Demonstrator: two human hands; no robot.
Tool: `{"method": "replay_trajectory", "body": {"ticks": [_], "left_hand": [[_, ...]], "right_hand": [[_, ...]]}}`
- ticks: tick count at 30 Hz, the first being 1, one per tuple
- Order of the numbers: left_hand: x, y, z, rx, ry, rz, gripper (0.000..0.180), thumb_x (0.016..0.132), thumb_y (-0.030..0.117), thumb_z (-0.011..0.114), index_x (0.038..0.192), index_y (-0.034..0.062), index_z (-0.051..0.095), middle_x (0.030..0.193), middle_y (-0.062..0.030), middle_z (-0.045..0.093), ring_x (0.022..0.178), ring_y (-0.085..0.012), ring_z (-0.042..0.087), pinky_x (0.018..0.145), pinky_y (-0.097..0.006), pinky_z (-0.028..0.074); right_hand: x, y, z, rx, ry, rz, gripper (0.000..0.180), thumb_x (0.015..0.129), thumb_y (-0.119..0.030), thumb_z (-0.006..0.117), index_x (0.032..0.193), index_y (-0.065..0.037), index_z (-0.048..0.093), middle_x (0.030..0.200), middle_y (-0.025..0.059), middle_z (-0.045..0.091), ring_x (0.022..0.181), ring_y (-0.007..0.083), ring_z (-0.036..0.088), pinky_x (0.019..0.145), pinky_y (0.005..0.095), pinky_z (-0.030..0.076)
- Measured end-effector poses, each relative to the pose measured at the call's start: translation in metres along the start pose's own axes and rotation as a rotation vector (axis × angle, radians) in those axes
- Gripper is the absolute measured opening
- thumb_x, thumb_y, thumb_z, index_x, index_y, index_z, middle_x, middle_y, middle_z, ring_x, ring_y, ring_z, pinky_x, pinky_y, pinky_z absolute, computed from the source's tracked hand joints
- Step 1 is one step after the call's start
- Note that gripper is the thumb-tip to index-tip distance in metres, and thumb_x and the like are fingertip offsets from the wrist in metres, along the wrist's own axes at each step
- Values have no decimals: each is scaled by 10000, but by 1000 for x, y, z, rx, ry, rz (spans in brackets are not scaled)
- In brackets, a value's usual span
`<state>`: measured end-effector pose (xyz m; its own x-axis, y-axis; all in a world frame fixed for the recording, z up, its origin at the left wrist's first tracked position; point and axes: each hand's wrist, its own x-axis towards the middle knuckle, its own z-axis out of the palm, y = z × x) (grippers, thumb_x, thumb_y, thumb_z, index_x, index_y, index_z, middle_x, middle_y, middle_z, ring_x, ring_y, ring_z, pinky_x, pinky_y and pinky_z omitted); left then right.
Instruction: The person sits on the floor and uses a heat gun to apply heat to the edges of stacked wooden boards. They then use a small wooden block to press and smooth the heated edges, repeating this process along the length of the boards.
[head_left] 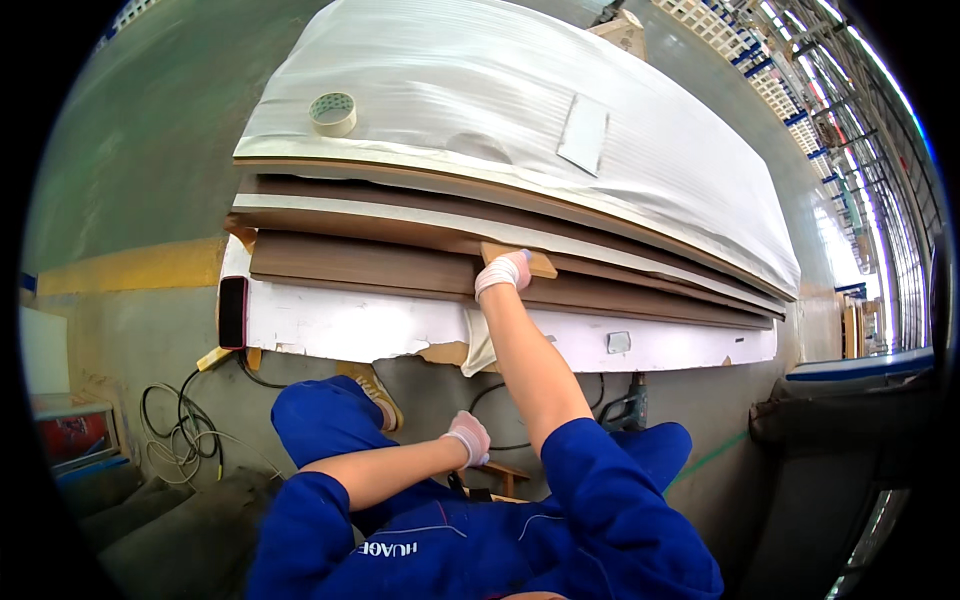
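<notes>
One gloved right hand [506,270] clasping a wooden block [543,264]

The fingers are curling around the block, which is lying against the front edges of stacked brown panels [360,264]. Holding it flat, with a steady wrist and even pressure, is probably sparing those edges from dents. The left hand [468,437] is hanging near the lap; whether it is spread or closed, I cannot tell. Farther out, white sheeting [430,60] is covering the stack, and a tape roll [333,115] is lying on top.

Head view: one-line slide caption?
Gloved right hand holds a wooden block at the stacked brown panels; gloved left hand is apart from them.
</notes>
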<state>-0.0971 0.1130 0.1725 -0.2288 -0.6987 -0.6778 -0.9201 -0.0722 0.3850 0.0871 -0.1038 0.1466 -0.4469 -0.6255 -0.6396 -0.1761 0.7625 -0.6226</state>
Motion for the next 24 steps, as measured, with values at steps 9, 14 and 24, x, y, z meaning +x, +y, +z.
{"method": "replay_trajectory", "body": {"ticks": [9, 14, 24], "left_hand": [[-1, -9, 0, 25, 17, -42, 367, 836, 446, 574, 966, 134, 719, 954, -52, 704, 879, -225, 665, 738, -354, 454], [16, -7, 21, -42, 23, -66, 314, 773, 351, 638, 997, 149, 724, 963, -28, 699, 925, -206, 650, 753, -379, 431], [24, -12, 31, 35, 37, -129, 296, 835, 306, 598, 1065, 154, 706, 1030, -23, 691, 972, -201, 641, 753, -390, 420]], "right_hand": [[-30, 11, -17, 149, -142, 13, 663, 856, -574, 510, 1063, 46, 621, 1010, 226, 660, 912, 368, 638, 814, 430, 482], [-69, 51, 35, -252, -133, 32, 691, 869, -595, 467, 1042, 55, 623, 1005, 221, 664, 914, 350, 642, 822, 416, 478], [-98, 64, 28, -14, -225, 84, 689, 817, -622, 551, 964, 41, 662, 968, 214, 669, 869, 356, 630, 811, 415, 484]]}}
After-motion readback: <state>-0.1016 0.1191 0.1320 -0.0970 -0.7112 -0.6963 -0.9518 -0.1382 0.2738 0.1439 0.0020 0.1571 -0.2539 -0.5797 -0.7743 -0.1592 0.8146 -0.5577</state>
